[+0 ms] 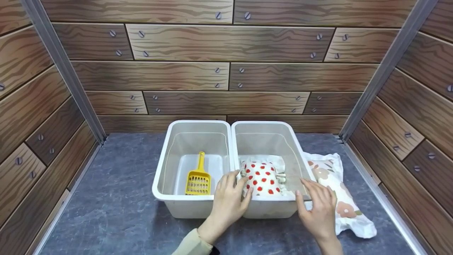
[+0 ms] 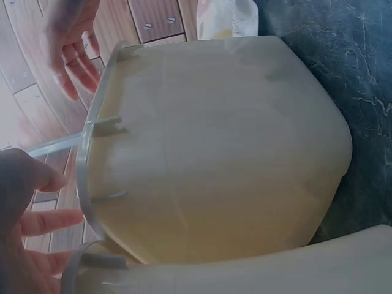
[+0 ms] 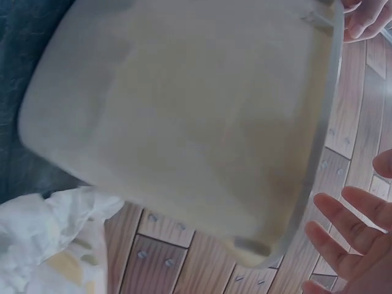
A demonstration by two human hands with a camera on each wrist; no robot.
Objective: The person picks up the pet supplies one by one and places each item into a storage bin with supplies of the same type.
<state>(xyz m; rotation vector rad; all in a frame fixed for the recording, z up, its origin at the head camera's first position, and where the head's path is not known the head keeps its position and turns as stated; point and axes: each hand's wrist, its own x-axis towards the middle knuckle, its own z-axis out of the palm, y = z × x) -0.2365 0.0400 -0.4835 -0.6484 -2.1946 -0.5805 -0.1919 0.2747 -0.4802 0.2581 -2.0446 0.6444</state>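
Observation:
A small white cushion with red spots point(image 1: 261, 179) and ruffled ends lies inside the right plastic bin point(image 1: 270, 209). My left hand point(image 1: 230, 196) is over the front edge where the two bins meet, fingers spread at the cushion's left side. Over the right bin's front right corner is my right hand point(image 1: 318, 205), its fingers loosely extended and nothing in its grasp. The right wrist view shows that hand point(image 3: 358, 239) apart from the bin's rim point(image 3: 315, 159). In the left wrist view, the left fingers point(image 2: 52, 222) are right at the rim.
A yellow slotted scoop point(image 1: 199, 177) lies in the left bin point(image 1: 161, 177), which stands against the right one. To the right, a white flower-printed cushion point(image 1: 341, 198) lies on the dark grey tabletop point(image 1: 116, 198), partly behind my right hand. Wood-patterned walls point(image 1: 226, 42) enclose the back and sides.

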